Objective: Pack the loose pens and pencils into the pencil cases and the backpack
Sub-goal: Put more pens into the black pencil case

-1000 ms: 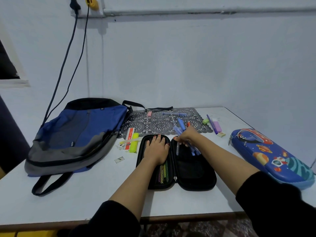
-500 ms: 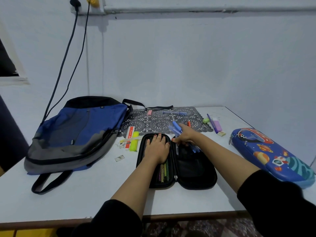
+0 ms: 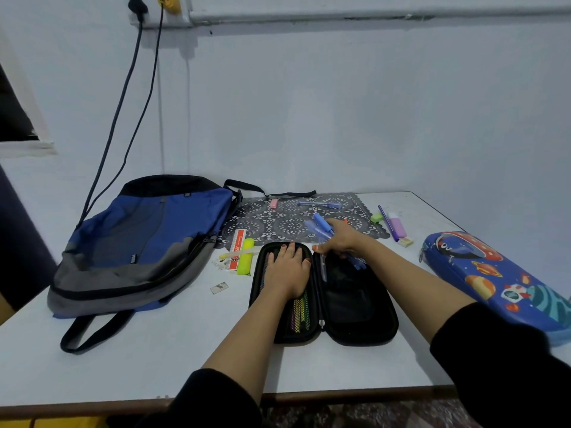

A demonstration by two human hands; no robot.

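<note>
The black pencil case (image 3: 355, 316) lies open on the white surface (image 3: 154, 366), both halves flat. The left hand (image 3: 287, 270) rests on its left half with fingers straight and slightly spread, above a row of coloured pencils (image 3: 299, 313). The right hand (image 3: 340, 239) curls round a bunch of blue pens (image 3: 323, 230) over the far end of the right half. The blue and grey backpack (image 3: 148, 242) lies to the left, zipped; its small dark label (image 3: 133, 257) is too blurred to read. A red and white ruler (image 3: 237, 247) (its print also illegible) lies beside a yellow highlighter (image 3: 245, 257). The space-print pencil case (image 3: 494, 279) lies closed at the right. One blue pen (image 3: 319, 204) lies on the lace mat (image 3: 287, 225).
</note>
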